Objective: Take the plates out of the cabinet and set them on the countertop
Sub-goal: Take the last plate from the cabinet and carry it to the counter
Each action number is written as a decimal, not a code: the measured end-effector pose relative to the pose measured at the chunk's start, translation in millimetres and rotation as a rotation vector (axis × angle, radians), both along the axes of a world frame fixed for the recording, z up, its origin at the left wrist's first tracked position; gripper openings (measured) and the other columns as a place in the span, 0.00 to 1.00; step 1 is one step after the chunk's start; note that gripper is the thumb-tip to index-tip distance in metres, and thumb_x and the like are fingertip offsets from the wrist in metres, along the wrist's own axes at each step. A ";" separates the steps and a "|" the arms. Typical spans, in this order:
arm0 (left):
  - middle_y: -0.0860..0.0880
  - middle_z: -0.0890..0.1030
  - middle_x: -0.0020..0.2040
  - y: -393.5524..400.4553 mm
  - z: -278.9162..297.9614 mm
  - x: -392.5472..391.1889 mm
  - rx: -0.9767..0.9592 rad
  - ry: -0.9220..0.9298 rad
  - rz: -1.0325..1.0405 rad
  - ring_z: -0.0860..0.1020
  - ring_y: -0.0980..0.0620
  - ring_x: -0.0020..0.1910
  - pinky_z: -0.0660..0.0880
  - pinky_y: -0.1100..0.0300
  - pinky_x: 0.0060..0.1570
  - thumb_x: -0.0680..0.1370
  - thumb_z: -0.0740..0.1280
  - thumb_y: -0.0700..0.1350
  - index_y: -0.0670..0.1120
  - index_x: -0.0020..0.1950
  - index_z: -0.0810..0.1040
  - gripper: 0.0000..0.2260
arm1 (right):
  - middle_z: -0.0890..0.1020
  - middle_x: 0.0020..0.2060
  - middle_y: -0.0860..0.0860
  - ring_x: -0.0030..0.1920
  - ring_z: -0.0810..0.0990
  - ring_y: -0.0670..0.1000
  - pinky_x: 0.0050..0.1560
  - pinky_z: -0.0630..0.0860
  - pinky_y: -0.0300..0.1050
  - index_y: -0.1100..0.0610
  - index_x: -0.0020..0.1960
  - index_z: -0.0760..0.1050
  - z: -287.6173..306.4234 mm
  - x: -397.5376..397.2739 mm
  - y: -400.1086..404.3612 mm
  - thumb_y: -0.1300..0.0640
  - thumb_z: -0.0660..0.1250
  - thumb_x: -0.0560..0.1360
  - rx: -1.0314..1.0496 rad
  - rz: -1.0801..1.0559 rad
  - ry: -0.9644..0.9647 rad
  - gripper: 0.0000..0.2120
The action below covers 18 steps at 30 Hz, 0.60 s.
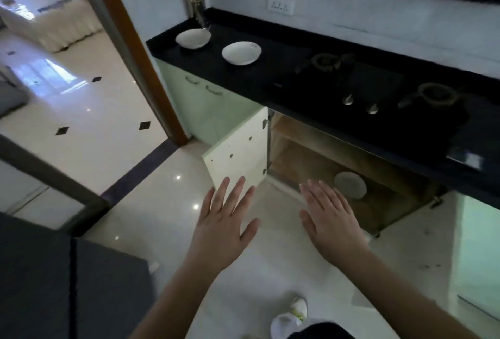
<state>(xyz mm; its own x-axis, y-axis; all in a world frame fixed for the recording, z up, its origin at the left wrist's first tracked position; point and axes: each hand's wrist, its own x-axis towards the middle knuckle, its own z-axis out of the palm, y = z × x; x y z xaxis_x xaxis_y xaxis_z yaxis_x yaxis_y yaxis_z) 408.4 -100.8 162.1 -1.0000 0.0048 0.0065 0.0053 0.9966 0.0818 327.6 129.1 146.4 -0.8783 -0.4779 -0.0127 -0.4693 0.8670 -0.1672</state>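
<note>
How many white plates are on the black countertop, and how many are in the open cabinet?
White round plates on the black countertop: 2
White round plate in the open wooden cabinet: 1
Total: 3

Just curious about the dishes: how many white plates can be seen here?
3: two on the black countertop, the far plate and near plate; one in the open cabinet. More may be hidden inside.

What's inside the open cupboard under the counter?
One white plate sits on the shelf inside the cupboard. The right end and the back are dark and hidden under the counter, so more could be there.
</note>
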 end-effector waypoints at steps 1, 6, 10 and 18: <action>0.51 0.53 0.81 7.0 -2.5 -15.9 -0.004 0.002 -0.038 0.44 0.48 0.80 0.40 0.48 0.76 0.82 0.44 0.63 0.53 0.80 0.56 0.29 | 0.63 0.76 0.52 0.77 0.57 0.52 0.75 0.45 0.49 0.53 0.77 0.57 -0.6 -6.0 9.4 0.42 0.42 0.82 -0.006 -0.031 0.002 0.28; 0.49 0.65 0.78 52.0 -6.4 -89.1 0.009 0.026 -0.190 0.57 0.46 0.78 0.52 0.47 0.76 0.83 0.49 0.58 0.50 0.78 0.64 0.25 | 0.62 0.77 0.51 0.77 0.54 0.52 0.74 0.46 0.48 0.53 0.78 0.56 -3.2 -36.5 56.7 0.43 0.47 0.82 -0.055 -0.195 0.001 0.27; 0.48 0.66 0.77 76.7 -12.4 -129.8 0.017 0.012 -0.246 0.59 0.46 0.78 0.52 0.47 0.75 0.83 0.47 0.58 0.50 0.78 0.62 0.25 | 0.61 0.77 0.52 0.77 0.55 0.54 0.76 0.50 0.52 0.54 0.78 0.56 -5.7 -56.4 79.0 0.44 0.49 0.82 -0.044 -0.273 -0.008 0.27; 0.48 0.63 0.79 88.3 -32.0 -179.5 -0.011 -0.066 -0.391 0.60 0.45 0.77 0.56 0.45 0.74 0.83 0.47 0.61 0.52 0.80 0.56 0.27 | 0.61 0.77 0.53 0.77 0.55 0.55 0.77 0.52 0.54 0.54 0.78 0.57 -7.7 -87.5 84.8 0.45 0.51 0.82 -0.056 -0.369 -0.021 0.27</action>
